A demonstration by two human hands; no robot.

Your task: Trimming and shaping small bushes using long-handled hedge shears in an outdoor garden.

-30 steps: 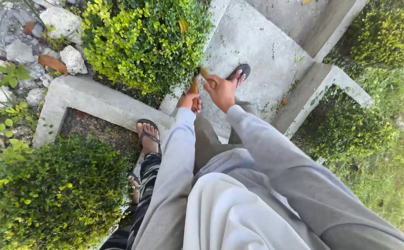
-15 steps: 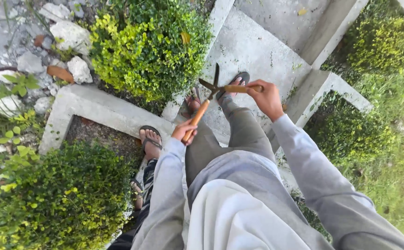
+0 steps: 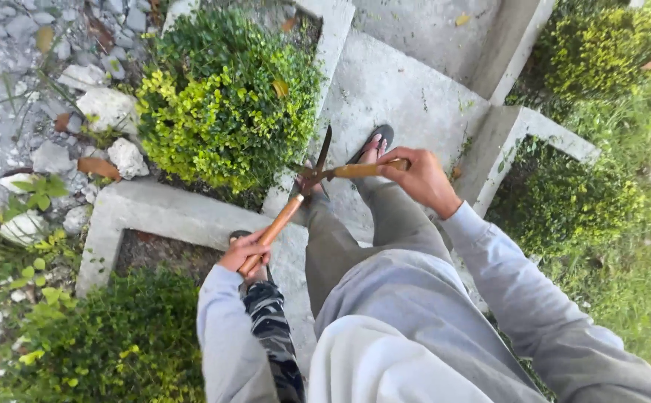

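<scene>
I hold a pair of hedge shears (image 3: pixel 312 176) with wooden handles spread wide apart. My left hand (image 3: pixel 245 251) grips the lower left handle. My right hand (image 3: pixel 419 177) grips the right handle, out over my raised knee. The dark blades (image 3: pixel 324 151) point up toward the edge of a round, yellow-green bush (image 3: pixel 225 104) in a concrete-edged bed. The blade tips are close to the bush's right side; whether they touch it is unclear.
Concrete curbs (image 3: pixel 161 213) and a slab (image 3: pixel 400 89) frame the beds. My sandalled foot (image 3: pixel 374 143) rests on the slab. More bushes stand at lower left (image 3: pixel 109 343), right (image 3: pixel 557 201) and upper right (image 3: pixel 602 45). Stones (image 3: pixel 101 108) lie at left, grass (image 3: pixel 639 246) at right.
My hands have moved apart, swinging the shear handles from held together to wide apart. The view has shifted slightly, and the blades now point at the bush's right edge.
</scene>
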